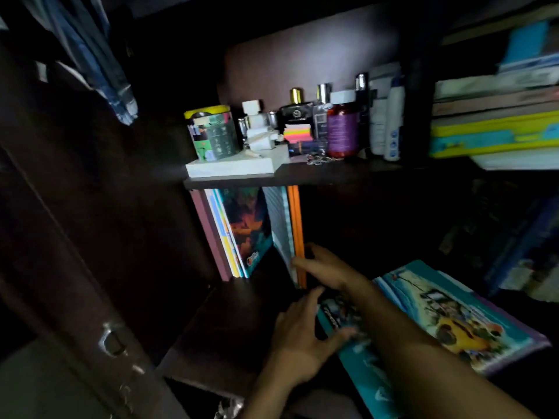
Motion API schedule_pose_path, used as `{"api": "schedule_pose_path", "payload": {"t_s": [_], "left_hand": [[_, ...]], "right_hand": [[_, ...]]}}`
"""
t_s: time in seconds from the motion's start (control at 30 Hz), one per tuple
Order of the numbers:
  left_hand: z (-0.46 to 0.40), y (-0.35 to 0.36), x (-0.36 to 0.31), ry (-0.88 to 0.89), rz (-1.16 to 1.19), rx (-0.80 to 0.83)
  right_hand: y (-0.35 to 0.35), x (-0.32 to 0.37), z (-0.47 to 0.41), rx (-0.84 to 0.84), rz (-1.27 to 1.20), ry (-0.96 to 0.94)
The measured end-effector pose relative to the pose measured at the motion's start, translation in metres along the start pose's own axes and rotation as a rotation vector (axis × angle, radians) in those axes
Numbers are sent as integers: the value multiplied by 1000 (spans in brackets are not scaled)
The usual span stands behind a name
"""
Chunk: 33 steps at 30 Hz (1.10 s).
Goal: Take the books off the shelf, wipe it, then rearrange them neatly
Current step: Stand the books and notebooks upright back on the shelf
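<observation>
Dim dark shelf [230, 322], books half restocked. Left hand [298, 337] gripping a teal book [341, 320]; right hand [325, 269], fingers straight, touching the orange upright book [298, 225]. Next, probably: stand the teal one beside it.

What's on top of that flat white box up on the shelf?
A round green-and-yellow tin stands on the white box, with some small white things beside it. It is too blurry to tell what they are, and the tin covers whatever is behind it.
</observation>
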<state>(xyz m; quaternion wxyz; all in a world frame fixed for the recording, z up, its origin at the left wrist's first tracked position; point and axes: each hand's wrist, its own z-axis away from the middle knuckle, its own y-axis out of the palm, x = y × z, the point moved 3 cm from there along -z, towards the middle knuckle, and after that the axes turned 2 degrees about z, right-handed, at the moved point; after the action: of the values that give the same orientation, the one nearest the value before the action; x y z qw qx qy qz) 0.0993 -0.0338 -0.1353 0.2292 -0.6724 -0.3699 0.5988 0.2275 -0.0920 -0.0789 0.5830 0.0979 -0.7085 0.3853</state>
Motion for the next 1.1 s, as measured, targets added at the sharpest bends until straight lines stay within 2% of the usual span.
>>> {"api": "schedule_pose_path", "payload": {"t_s": [0.07,0.13,0.2,0.3,0.37,0.43,0.6,0.77,0.87,0.97,1.03,1.1], "left_hand": [[-7,1,0,-26,-159,102],[-11,0,10,-31,-139,142],[-12,-2,17,-6,101,66],[-10,-6,25,18,424,-78],[-6,-11,23,-9,558,-84],[-1,-15,19,-7,638,-94],[11,-34,12,-111,883,-214],[20,-42,-1,-301,1088,-311],[21,-51,-15,-340,1198,-355],[35,-63,-34,-250,1311,-404],[56,-61,-44,-194,1260,-392],[83,-46,-55,-141,1042,-334]], "right_hand": [[-15,-3,18,-8,164,15],[-34,-10,46,-128,360,-2],[-54,-24,85,-328,486,-74],[-71,-48,148,-645,512,-182],[-70,-64,175,-745,567,-173],[-64,-67,191,-700,615,-146],[-48,-64,193,-318,793,-227],[-38,-65,195,-165,961,-317],[-36,-64,193,-203,946,-389],[-41,-58,198,-399,710,-502],[-46,-55,204,-491,531,-497],[-50,-50,209,-584,415,-490]]}}
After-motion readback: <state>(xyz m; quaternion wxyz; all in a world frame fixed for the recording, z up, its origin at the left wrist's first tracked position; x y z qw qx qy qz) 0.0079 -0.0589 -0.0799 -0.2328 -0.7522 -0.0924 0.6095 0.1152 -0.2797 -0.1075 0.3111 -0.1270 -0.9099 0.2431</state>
